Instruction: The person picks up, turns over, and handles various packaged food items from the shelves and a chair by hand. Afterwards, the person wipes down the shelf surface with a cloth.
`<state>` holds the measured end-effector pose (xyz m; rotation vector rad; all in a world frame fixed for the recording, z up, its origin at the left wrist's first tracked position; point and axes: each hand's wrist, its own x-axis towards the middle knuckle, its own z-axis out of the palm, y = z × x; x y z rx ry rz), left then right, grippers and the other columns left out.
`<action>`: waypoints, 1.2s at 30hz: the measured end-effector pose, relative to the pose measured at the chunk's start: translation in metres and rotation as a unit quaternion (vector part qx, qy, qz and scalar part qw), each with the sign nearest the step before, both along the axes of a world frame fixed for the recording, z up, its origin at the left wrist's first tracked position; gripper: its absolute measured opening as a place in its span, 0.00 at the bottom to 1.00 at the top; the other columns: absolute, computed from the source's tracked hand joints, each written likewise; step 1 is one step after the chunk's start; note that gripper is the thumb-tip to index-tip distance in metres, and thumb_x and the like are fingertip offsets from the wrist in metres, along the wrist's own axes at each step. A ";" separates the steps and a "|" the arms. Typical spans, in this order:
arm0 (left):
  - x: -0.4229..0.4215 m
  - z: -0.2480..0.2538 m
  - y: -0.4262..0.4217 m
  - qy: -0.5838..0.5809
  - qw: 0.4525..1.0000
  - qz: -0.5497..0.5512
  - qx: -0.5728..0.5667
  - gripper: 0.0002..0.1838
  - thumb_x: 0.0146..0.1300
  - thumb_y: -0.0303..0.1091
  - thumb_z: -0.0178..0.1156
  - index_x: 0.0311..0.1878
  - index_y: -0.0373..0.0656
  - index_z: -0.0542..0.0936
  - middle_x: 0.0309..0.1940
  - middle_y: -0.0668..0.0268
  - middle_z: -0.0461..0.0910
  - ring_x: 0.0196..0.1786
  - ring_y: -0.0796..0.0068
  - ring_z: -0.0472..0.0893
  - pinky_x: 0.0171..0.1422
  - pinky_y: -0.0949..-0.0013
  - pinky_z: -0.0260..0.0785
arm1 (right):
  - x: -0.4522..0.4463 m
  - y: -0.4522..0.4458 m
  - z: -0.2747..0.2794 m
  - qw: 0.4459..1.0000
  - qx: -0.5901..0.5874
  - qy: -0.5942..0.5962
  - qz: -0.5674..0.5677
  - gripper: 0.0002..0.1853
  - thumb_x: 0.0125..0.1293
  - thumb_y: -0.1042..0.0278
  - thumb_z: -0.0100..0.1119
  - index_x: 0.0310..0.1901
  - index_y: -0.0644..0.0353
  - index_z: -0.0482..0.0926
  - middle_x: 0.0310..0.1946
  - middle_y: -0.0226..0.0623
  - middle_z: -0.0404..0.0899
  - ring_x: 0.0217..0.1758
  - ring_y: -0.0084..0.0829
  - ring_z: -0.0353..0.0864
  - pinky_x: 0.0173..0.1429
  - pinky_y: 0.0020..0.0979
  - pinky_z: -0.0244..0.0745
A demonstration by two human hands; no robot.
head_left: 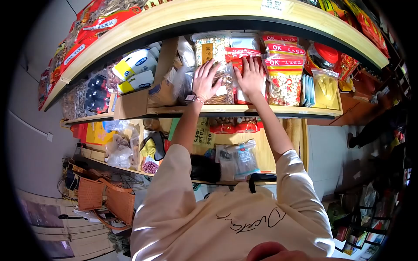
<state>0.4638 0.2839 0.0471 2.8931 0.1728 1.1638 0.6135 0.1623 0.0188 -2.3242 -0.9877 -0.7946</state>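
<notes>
My left hand [205, 81], with a watch on the wrist, lies with fingers spread on a clear bag of brown dried food [225, 89]. Just behind its fingertips stands a clear bag of pale pieces with a yellow label [213, 45]. My right hand [251, 77] rests flat, fingers stretched out, on a red package [237, 65] whose front is partly covered by the hand. To its right are red-topped "OK" bags of pale nut-like pieces [285, 85], one behind another. Neither hand grips anything.
A wooden upper shelf [226, 9] with red bags curves above my hands. Left on the middle shelf are an open cardboard box [130, 104] and white-and-yellow packs [138, 65]. A red-lidded jar [325, 54] stands right. Below, the lower shelf [265, 148] holds clear packages [244, 158].
</notes>
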 end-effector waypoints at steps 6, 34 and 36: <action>-0.002 0.000 -0.002 -0.041 0.999 -0.004 -0.021 0.25 0.52 0.40 0.55 0.56 0.49 0.69 0.57 0.61 0.66 0.61 0.62 0.64 0.65 0.60 0.51 | -0.002 -0.002 0.001 1.000 0.001 0.030 0.011 0.32 0.61 0.43 0.37 0.60 0.57 0.63 0.62 0.43 0.60 0.66 0.40 0.54 0.68 0.42 0.46; -0.003 -0.013 -0.001 -0.136 0.987 0.055 -0.066 0.13 0.49 0.36 0.56 0.39 0.45 0.75 0.36 0.62 0.73 0.42 0.60 0.71 0.48 0.62 0.61 | -0.008 -0.010 0.009 0.999 -0.003 0.035 0.007 0.27 0.60 0.46 0.41 0.56 0.56 0.67 0.59 0.40 0.64 0.65 0.38 0.57 0.67 0.40 0.47; -0.002 -0.012 -0.001 -0.136 0.987 0.052 -0.065 0.13 0.49 0.36 0.56 0.39 0.45 0.75 0.36 0.62 0.72 0.42 0.60 0.71 0.47 0.61 0.61 | -0.007 -0.011 0.007 0.999 0.001 0.037 0.006 0.27 0.60 0.46 0.41 0.55 0.56 0.68 0.59 0.40 0.64 0.65 0.38 0.57 0.67 0.40 0.47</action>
